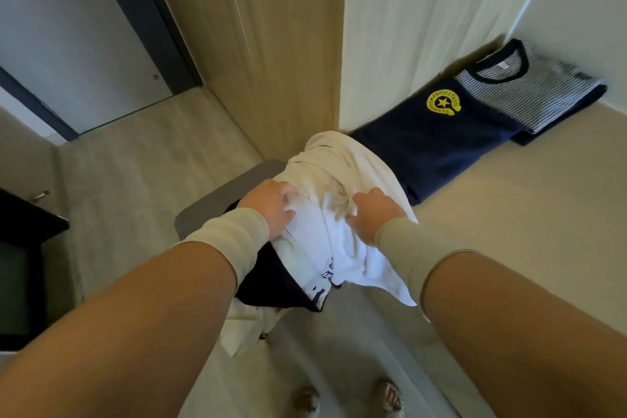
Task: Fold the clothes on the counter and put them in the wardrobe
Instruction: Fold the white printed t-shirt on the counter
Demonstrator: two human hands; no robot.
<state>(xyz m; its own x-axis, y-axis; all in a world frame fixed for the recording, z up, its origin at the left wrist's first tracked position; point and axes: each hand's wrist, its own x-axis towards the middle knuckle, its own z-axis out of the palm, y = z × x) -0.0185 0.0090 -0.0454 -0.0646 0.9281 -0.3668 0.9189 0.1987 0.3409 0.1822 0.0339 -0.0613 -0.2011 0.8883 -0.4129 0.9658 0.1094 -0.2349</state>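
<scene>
— Both forearms reach in. What's gripped?
— Left hand [271, 207] and right hand [371, 214], slightly apart, each bunch the white garment [325, 214] atop the unfolded pile, left of the folded shirts.
— How to fold it well?
— I'd lift it clear and find the shoulders first.
— Any writing?
— Navy shirt [437, 142] has a yellow star badge, lettering unclear; striped shirt [539, 92] beyond.
</scene>
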